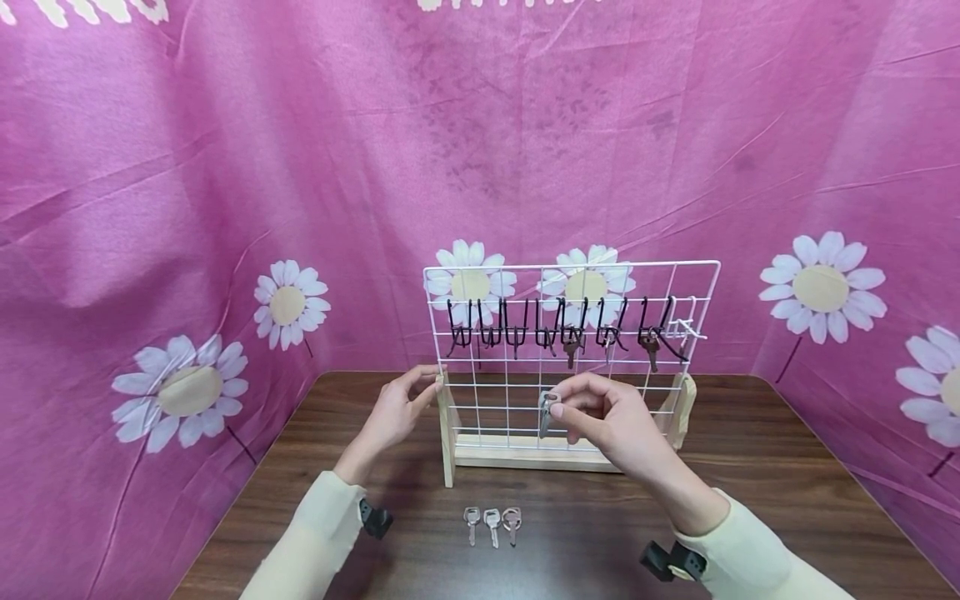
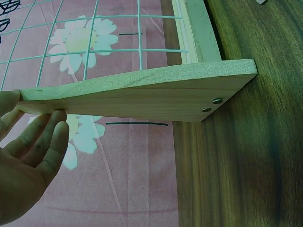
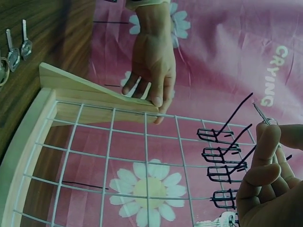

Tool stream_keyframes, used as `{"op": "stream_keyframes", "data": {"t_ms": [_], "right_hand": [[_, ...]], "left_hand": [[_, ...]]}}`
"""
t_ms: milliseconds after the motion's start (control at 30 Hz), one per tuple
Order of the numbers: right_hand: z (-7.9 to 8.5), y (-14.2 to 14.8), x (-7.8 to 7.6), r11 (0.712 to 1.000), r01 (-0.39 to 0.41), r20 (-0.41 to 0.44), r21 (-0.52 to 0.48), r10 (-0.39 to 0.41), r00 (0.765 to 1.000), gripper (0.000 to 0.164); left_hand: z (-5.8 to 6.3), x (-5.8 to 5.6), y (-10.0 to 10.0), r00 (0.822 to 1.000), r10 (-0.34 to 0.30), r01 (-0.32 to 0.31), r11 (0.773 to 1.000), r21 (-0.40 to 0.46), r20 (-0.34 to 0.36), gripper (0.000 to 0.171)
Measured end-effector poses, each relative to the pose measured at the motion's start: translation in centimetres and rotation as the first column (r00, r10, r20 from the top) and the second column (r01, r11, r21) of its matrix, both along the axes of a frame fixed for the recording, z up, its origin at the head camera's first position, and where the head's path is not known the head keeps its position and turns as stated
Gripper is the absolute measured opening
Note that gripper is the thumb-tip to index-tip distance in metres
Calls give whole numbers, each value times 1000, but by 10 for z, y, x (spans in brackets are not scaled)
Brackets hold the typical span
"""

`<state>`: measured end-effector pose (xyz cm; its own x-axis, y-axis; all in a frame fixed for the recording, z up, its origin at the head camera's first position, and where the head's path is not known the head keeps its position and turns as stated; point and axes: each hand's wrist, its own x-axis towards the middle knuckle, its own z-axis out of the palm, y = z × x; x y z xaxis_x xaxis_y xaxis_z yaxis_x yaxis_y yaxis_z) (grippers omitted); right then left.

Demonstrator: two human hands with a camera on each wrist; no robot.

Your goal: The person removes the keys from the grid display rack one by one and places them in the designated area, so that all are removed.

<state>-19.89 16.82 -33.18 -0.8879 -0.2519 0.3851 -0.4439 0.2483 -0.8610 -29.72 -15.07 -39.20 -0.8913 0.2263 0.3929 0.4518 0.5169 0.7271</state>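
Observation:
A white wire grid rack on a wooden base (image 1: 525, 456) stands upright on the table. At its left end my left hand (image 1: 393, 412) grips the upper part of the wooden side support (image 2: 128, 99), thumb on one face and fingers on the other. In front of the grid, my right hand (image 1: 611, 417) pinches a silver key (image 1: 547, 415) between thumb and forefinger, below the row of black hooks (image 1: 514, 337). Part of a key ring (image 3: 271, 121) shows at those fingertips in the right wrist view. Dark keys (image 1: 651, 350) hang from hooks toward the right side.
Three keys lie in a row on the table before the rack: a left key (image 1: 472, 515), a middle key (image 1: 492, 518) and a right key (image 1: 512, 517). White hooks (image 1: 681, 327) are at the grid's right end. A pink flowered cloth (image 1: 375, 167) hangs behind the table.

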Motion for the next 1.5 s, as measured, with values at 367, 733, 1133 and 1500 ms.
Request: {"op": "stream_keyframes", "data": {"t_ms": [367,733,1133,1500], "right_hand": [[-11,1,-2,997,-47,52,58,45,998,16],[-24,2,-5,995,-80,161,65,68,985,20],[-36,6,-10,992,-124,265,26,113,958,28],[-49,7,-13,985,-174,295,15,162,942,28]], "left_hand": [[-1,-1,0,1000,9,-9,1000,-3,0,29],[0,0,0,1000,8,-8,1000,1,6,29],[0,0,0,1000,2,-2,1000,11,17,30],[0,0,0,1000,11,-11,1000,-13,6,30]]}}
